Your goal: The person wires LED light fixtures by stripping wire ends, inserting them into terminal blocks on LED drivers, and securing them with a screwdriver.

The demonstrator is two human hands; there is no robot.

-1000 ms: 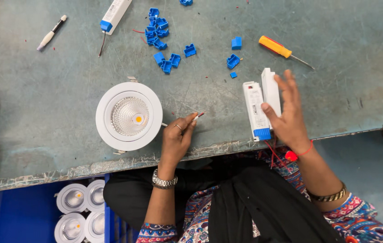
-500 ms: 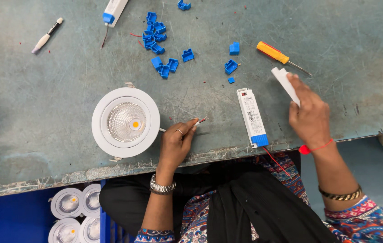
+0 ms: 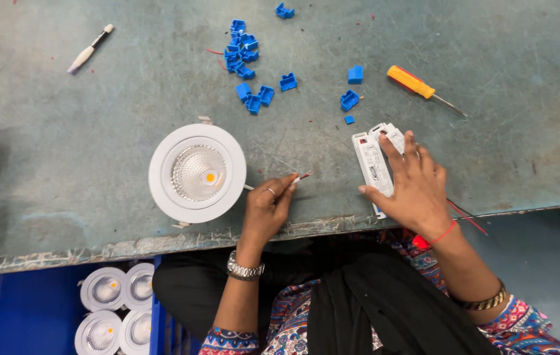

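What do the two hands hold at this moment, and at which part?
The left hand pinches the free ends of the thin wires from the white downlight. The right hand lies on the white driver box, covering its near end; a true grip cannot be told.

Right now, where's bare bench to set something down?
Free: the wide stretch left of the white downlight, below the white pen-like tool, and the far right past the yellow screwdriver. Crowded: the blue clips up top, and the front edge between left hand and right hand on the white driver box.
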